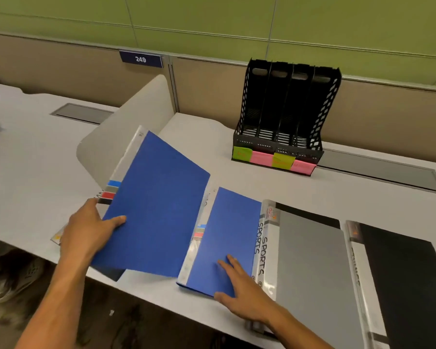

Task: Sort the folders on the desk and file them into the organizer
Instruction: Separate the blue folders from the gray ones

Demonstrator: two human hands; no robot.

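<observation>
Head view shows the sorting step under way, with nothing filed yet: all four slots of the black organizer (286, 114) at the far edge of the desk (35, 157) look bare. The left hand (91, 230) grips a blue folder (156, 205) by its spine side, thumb curled over the cover, and holds it tilted up off the desk near the front edge. The right hand (242, 290) lies flat on a second blue folder (227, 238) just beside it, fingers straight and slightly spread, pressing it down. Further along the front edge lie a grey folder (310, 273), whose spine reads SPORTS, and a black folder (408, 280).

Coloured sticky labels (272, 158) run along the organizer's base, but their writing is too blurred to read. I judge the next move calls for reading the lifted folder's spine, matching it to a label, then carrying it across to the organizer and sliding it upright into the right slot.
</observation>
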